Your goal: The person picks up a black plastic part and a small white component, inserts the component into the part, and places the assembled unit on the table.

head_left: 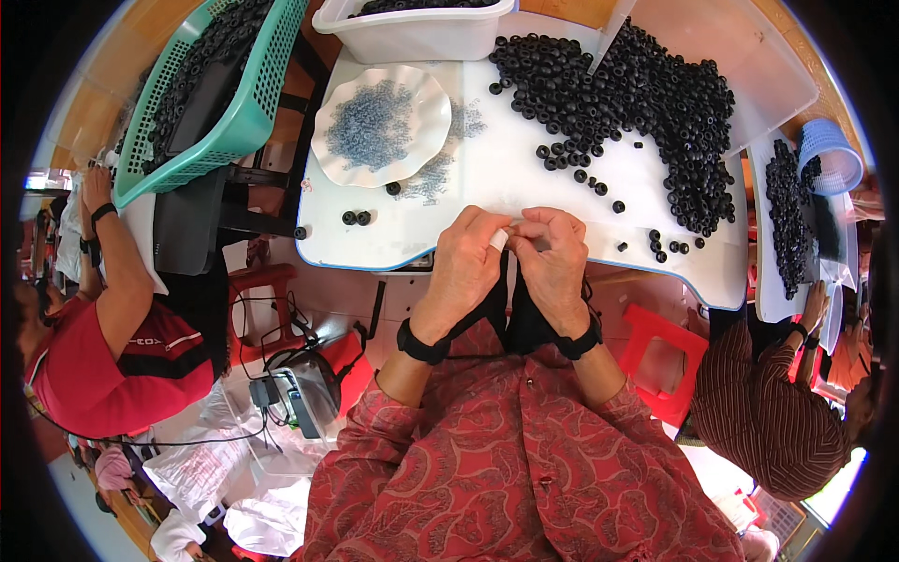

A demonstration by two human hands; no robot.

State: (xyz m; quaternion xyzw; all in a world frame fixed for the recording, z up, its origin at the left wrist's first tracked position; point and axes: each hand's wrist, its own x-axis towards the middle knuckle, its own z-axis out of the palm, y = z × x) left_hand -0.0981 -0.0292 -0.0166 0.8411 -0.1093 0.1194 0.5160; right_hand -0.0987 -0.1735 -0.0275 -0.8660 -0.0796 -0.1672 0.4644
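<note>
Both hands meet just over the table's near edge, fingertips almost touching. My left hand [462, 262] is closed in a pinch, with a white wrap [500, 239] around a fingertip. My right hand [552, 258] is also pinched closed against it. Whatever lies between the fingers is hidden or too small to name. Beyond them, a heap of black ring-shaped pieces [599, 98] spreads over the right side of the white table [506, 169]. A white wavy-rimmed plate [434, 122] with many tiny grey-blue pieces [370, 126] stands at the left; more lie beside it.
A white tub [412, 39] of black pieces stands at the back. Left is a green basket [201, 150] holding black pieces. A clear plastic bin [758, 75] lies tipped behind the heap. Co-workers sit left [131, 365] and right [768, 412]. Red stools [660, 361] stand below.
</note>
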